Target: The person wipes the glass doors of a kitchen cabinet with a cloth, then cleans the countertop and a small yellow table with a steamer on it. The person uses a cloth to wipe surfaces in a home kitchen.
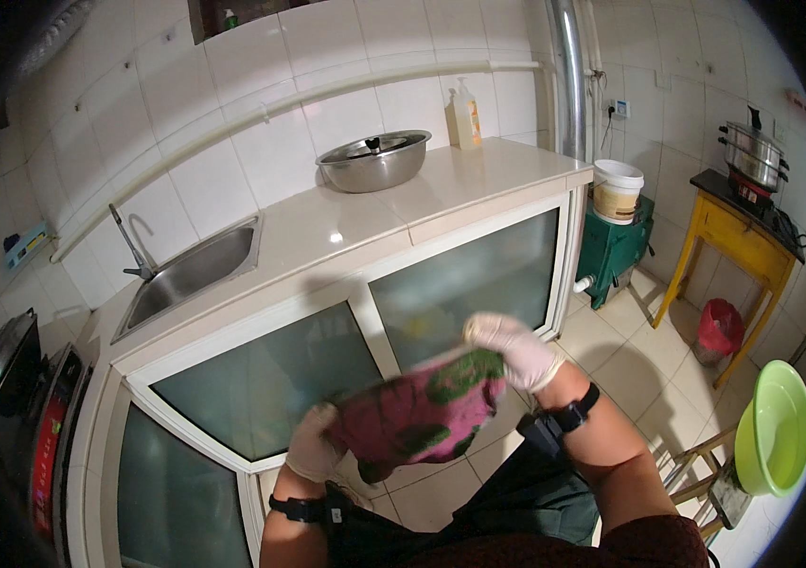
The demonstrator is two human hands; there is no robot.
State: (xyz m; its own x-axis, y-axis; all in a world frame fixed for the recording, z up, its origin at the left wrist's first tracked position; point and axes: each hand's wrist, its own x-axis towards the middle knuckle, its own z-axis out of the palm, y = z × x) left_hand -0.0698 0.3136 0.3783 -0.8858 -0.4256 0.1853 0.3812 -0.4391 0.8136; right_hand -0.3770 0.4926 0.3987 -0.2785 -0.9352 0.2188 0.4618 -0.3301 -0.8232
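Observation:
A pink cloth with green patches [424, 412] hangs stretched between my two gloved hands, in front of the cabinet doors. My left hand [314, 444] grips its left end. The upper right corner is held in my right hand [513, 348], which is raised higher and blurred. Both hands wear thin pale gloves, and a dark strap sits around each wrist.
Beyond the cloth runs a tiled counter [474, 177] with a sink [193, 273], a steel basin [378, 167] and a pump bottle [468, 117]. A green plastic basin [775, 433] stands on a wooden stool [726, 497] at my right. Farther right is a yellow table [736, 231] bearing a steamer pot [754, 160].

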